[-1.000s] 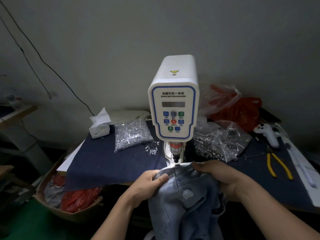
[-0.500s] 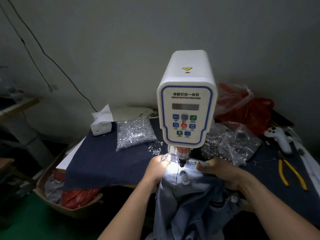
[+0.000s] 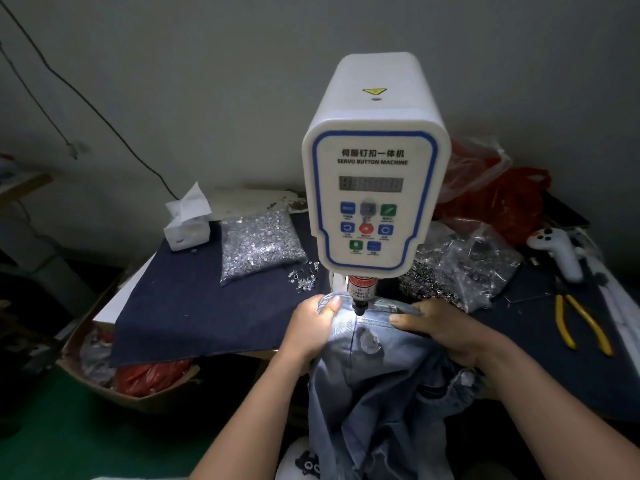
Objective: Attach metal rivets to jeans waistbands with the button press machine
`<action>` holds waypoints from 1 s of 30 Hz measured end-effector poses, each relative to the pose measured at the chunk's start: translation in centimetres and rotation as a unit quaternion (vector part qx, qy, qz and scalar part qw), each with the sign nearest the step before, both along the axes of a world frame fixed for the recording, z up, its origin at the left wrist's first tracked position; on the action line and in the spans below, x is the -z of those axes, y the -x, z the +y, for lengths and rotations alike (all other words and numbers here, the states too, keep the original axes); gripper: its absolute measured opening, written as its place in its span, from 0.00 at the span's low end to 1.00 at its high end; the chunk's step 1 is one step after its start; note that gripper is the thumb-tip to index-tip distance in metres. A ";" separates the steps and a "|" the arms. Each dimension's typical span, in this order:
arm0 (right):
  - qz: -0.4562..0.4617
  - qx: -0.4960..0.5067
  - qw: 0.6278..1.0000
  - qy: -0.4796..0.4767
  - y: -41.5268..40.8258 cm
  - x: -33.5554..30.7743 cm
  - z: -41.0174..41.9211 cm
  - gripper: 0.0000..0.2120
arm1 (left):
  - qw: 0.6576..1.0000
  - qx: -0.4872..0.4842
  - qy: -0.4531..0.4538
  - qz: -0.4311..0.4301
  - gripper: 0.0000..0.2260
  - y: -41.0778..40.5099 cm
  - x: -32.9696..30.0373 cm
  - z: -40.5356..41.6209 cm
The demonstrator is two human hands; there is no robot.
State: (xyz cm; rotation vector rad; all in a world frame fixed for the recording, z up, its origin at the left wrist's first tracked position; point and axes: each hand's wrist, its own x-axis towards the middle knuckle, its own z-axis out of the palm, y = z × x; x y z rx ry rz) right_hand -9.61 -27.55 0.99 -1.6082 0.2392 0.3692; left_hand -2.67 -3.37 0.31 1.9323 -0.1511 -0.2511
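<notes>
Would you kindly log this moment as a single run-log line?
step: positioning | jeans waistband under button press machine punch | left hand grips waistband | right hand grips waistband | rivet: cannot tell

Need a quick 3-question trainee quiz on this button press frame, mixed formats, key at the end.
1. True or false: both hands grip the jeans waistband under the press head.
2. The yellow-handled pliers lie on which side of the button machine? A) left B) right C) behind
3. Fill in: the left hand pinches the waistband with its ____ on top.

Key: 1 true; 2 B; 3 thumb. The right hand holds the other side.
</notes>
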 end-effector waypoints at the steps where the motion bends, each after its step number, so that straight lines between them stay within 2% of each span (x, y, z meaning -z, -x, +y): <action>1: 0.001 0.001 1.000 -0.005 0.0 0.0 0.0 0.25 | 1.000 -0.001 0.003 0.001 0.13 -0.1 0.1 0.0; 12: -0.006 0.020 0.999 -0.028 0.0 0.0 0.4 0.20 | 1.000 0.008 0.018 0.008 0.17 -0.3 0.2 0.2; 18: -0.007 0.014 0.999 -0.048 0.1 0.1 0.3 0.12 | 1.000 0.011 0.017 0.012 0.14 -0.4 0.8 0.2; 23: -0.019 0.013 0.999 -0.035 0.3 0.3 0.1 0.21 | 1.000 0.023 0.021 0.002 0.12 -0.2 0.8 0.2; 27: -0.031 0.018 0.999 -0.023 0.1 0.6 0.1 0.19 | 1.000 0.025 0.017 -0.007 0.12 -0.3 0.8 0.3; 30: -0.034 0.020 0.999 -0.019 0.0 0.7 0.1 0.21 | 1.000 0.025 0.017 -0.005 0.13 -0.5 1.0 0.3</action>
